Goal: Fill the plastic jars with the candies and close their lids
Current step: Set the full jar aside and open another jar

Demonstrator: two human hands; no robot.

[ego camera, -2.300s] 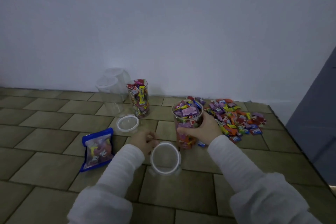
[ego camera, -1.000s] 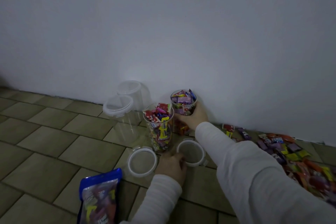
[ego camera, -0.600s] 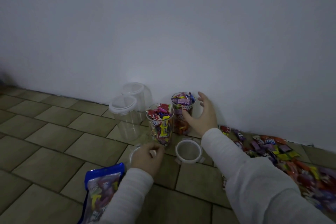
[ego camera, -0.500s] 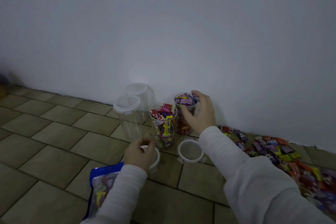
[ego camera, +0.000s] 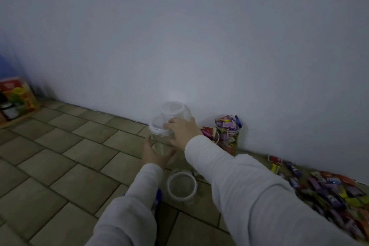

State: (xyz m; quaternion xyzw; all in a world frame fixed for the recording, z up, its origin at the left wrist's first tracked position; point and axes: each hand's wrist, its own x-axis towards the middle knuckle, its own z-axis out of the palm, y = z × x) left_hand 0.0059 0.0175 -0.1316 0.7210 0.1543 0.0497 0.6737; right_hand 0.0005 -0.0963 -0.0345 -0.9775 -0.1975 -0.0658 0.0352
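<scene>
Nearest: loose lid (ego camera: 181,187) flat on tiled floor (ego camera: 60,166). Left hand (ego camera: 154,154) cups the empty jar (ego camera: 159,140) low; right hand (ego camera: 182,131) grips its lidded top. Second empty jar (ego camera: 173,109) behind. Right forearm hides one filled jar (ego camera: 209,135); another filled jar (ego camera: 228,134) against wall; candy pile (ego camera: 329,191) right.

The light around me is dim and bluish-grey, with one soft bright patch on the wall (ego camera: 179,94) just above the clear jars (ego camera: 171,114), fading into shadow toward the left corner. My sleeves (ego camera: 249,189) and the candies (ego camera: 335,191) at the right edge smear with blur, and the tiled floor (ego camera: 60,166) lines bow outward near the frame's edges.
</scene>
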